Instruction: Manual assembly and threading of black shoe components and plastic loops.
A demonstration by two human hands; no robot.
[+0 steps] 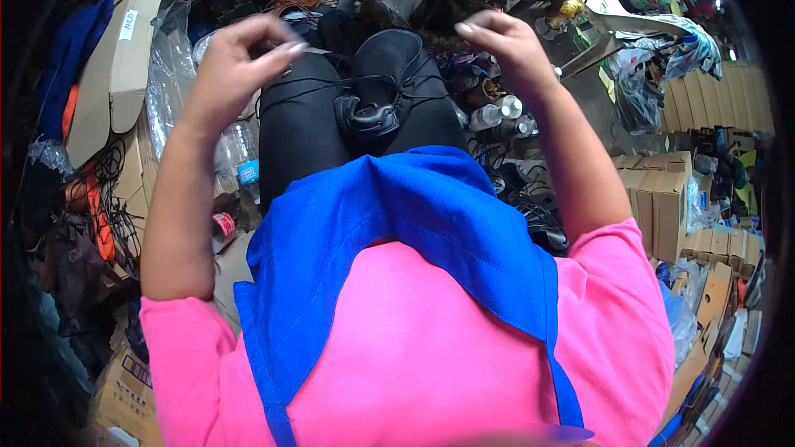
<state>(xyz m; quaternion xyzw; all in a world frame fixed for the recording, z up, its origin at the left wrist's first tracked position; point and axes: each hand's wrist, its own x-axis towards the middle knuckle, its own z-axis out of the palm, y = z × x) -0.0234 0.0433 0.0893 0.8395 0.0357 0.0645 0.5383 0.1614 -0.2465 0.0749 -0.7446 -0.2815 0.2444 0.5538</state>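
A black shoe [387,66] lies across my lap between my thighs, with dark cords trailing from it to both sides. My left hand [244,66] is raised above my left thigh, left of the shoe. Its thumb and forefinger pinch a thin, pale sliver [321,51] that points toward the shoe; its exact kind is unclear. My right hand [507,45] is lifted to the right of the shoe, its thumb and fingers pressed together. Whatever this hand pinches, if anything, is too small to make out. A blue apron [397,190] covers my upper lap.
Flattened cardboard [112,66] and clear plastic wrap [170,74] stand at the left. Plastic bottles [489,116] lie right of my knees. Farther right are a metal stand [592,54], a plastic bag [639,99] and cardboard boxes [662,199]. Clutter surrounds my seat.
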